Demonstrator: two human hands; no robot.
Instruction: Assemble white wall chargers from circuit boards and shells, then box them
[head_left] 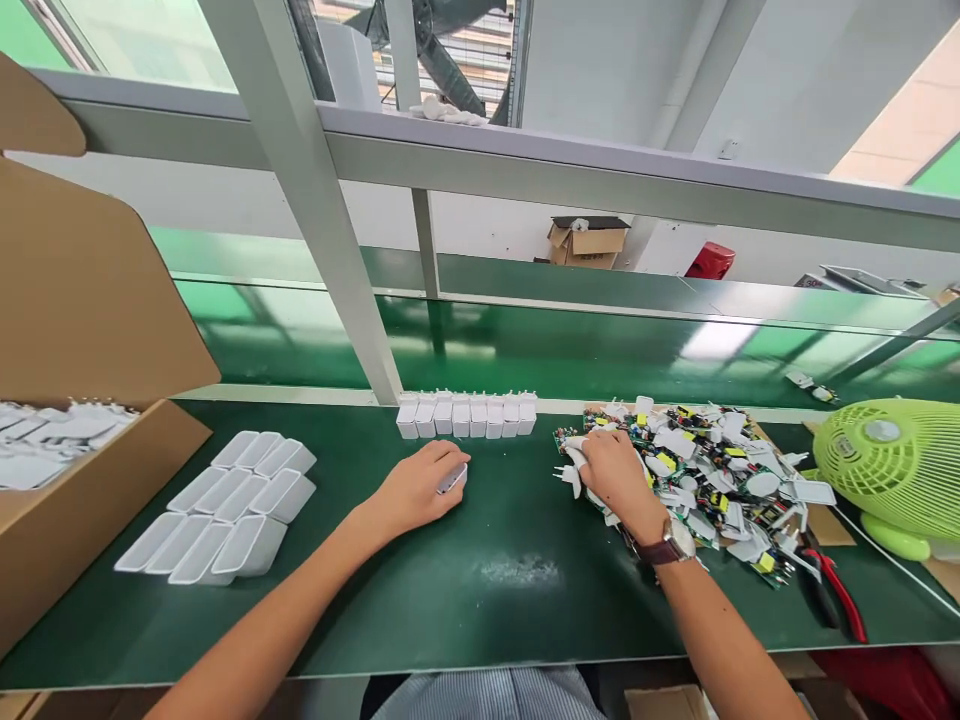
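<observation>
My left hand point(424, 485) is closed around a small white plastic housing point(453, 478) over the middle of the green table. At the left edge of a heap of circuit boards with white plastic parts point(701, 480), my right hand point(616, 475) has its fingers bent down onto a white piece point(576, 458); its fingertips are partly hidden. A row of white plug-like units point(466, 414) stands at the table's back edge, between the hands. Several open white plastic shells point(232, 505) lie side by side to the left.
An open cardboard box point(97, 470) with white parts stands far left. On the right are a green fan point(885, 460) with its cord and red-handled pliers point(840, 595). A metal frame post point(337, 230) rises behind the table, before a green conveyor belt point(570, 350).
</observation>
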